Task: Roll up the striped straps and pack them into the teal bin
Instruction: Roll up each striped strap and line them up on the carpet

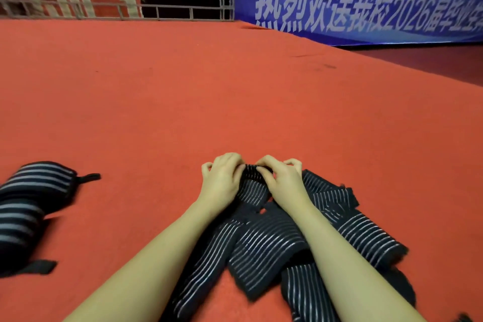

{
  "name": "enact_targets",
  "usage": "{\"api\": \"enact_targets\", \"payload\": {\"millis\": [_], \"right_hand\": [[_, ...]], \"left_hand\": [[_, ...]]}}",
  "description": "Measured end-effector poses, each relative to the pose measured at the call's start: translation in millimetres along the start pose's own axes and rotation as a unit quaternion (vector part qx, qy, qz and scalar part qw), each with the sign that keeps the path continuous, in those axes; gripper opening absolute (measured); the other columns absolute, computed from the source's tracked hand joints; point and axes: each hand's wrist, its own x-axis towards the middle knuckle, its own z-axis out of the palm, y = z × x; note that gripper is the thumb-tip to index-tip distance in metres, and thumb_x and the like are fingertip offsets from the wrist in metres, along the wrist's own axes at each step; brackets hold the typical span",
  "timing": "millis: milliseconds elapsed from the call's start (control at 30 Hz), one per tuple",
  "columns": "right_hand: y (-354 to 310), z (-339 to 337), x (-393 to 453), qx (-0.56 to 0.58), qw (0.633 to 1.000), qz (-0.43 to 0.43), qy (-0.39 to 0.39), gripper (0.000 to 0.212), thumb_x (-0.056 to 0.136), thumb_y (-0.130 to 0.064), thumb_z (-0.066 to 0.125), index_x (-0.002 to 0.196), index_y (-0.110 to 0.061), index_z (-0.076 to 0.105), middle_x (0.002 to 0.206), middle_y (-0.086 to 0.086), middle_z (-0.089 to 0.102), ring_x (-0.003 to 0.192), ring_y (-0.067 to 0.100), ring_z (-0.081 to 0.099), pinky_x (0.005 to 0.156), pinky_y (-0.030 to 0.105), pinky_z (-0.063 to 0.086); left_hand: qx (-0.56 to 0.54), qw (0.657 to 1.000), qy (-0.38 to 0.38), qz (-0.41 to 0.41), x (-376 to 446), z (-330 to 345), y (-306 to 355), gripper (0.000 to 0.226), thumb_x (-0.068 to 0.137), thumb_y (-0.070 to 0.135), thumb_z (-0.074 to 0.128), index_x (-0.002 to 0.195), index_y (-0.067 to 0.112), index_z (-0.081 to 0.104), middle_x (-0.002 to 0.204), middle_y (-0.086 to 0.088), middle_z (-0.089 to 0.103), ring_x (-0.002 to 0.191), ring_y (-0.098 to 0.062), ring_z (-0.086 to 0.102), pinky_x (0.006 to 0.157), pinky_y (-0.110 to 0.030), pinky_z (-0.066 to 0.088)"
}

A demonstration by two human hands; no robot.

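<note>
We are at the start of a roll: both hands sit at the far end of one striped strap [254, 188], which runs back toward us between the forearms and joins a loose heap of straps [271, 246] on the red carpet [183, 102]. To do this well, we judge that the first turn should be tight and square to the strap's edges, with even pressure from both sides so the roll does not cone off to one side, and that the strap's tail should be kept clear of the heap so nothing else gets drawn in. Our left hand [223, 178] is curled, its fingertips pressed down onto the left side of the folded-over end; our right hand [281, 178] mirrors it, thumb and fingers pinching the same end from the right, with the two hands almost touching over the roll. Neither hand is spread; both are bent close around the fabric. Two finished rolls [31, 196] lie well apart at the left edge. The teal bin is not in view.
</note>
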Motion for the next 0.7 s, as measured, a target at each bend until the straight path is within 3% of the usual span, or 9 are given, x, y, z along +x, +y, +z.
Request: {"api": "enact_targets", "payload": {"millis": [67, 167, 333, 433, 600, 700], "right_hand": [[-13, -5, -3, 0.029, 0.998, -0.052, -0.009, 0.011, 0.095, -0.026, 0.058, 0.098, -0.022, 0.068, 0.072, -0.01, 0.065, 0.066, -0.006, 0.044, 0.092, 0.029, 0.024], [-39, -10, -17, 0.08, 0.994, -0.074, -0.018, 0.013, 0.095, -0.025, 0.058, 0.099, -0.022, 0.07, 0.087, -0.006, 0.071, 0.084, -0.023, 0.038, 0.086, 0.025, 0.023], [-81, -15, -56, 0.103, 0.988, -0.109, 0.037, 0.023, 0.091, -0.038, 0.052, 0.095, -0.027, 0.07, 0.091, -0.013, 0.071, 0.075, -0.006, 0.047, 0.082, 0.028, 0.024], [-102, -27, -75, 0.097, 0.982, -0.144, 0.076, 0.019, 0.09, -0.036, 0.053, 0.095, -0.028, 0.069, 0.088, -0.015, 0.069, 0.072, 0.0, 0.053, 0.079, 0.03, 0.026], [-148, -47, -109, 0.131, 0.969, -0.155, 0.145, 0.014, 0.088, -0.028, 0.054, 0.1, -0.025, 0.06, 0.081, -0.01, 0.066, 0.083, -0.022, 0.038, 0.079, 0.031, 0.029], [-180, -62, -115, 0.122, 0.963, -0.172, 0.169, 0.009, 0.089, -0.026, 0.054, 0.095, -0.031, 0.053, 0.081, -0.013, 0.064, 0.074, -0.006, 0.049, 0.078, 0.029, 0.022]], "left_hand": [[-0.009, 1.0, 0.021, -0.001, -15, -22, -2, 0.011, 0.097, 0.022, 0.049, 0.099, 0.02, 0.06, 0.114, 0.012, 0.057, 0.111, -0.01, 0.045, 0.08, -0.026, 0.013], [-0.044, 0.998, 0.043, -0.001, -44, -53, -2, 0.009, 0.096, 0.021, 0.052, 0.095, 0.021, 0.061, 0.107, 0.013, 0.059, 0.107, -0.01, 0.049, 0.08, -0.024, 0.015], [-0.063, 0.994, 0.09, 0.009, -95, -97, 9, 0.01, 0.089, 0.034, 0.048, 0.088, 0.03, 0.058, 0.096, 0.026, 0.05, 0.098, -0.001, 0.043, 0.075, -0.024, 0.017], [-0.052, 0.992, 0.112, 0.026, -118, -119, 16, 0.028, 0.089, 0.042, 0.044, 0.091, 0.024, 0.064, 0.099, 0.015, 0.05, 0.096, -0.005, 0.04, 0.078, -0.024, 0.021], [-0.02, 0.982, 0.181, 0.051, -160, -155, 35, 0.021, 0.087, 0.032, 0.051, 0.102, 0.021, 0.061, 0.092, 0.008, 0.053, 0.087, -0.013, 0.049, 0.075, -0.026, 0.028], [0.011, 0.983, 0.166, 0.073, -181, -170, 50, 0.028, 0.085, 0.034, 0.051, 0.107, 0.02, 0.06, 0.102, 0.008, 0.061, 0.096, -0.013, 0.052, 0.078, -0.024, 0.026]]}}
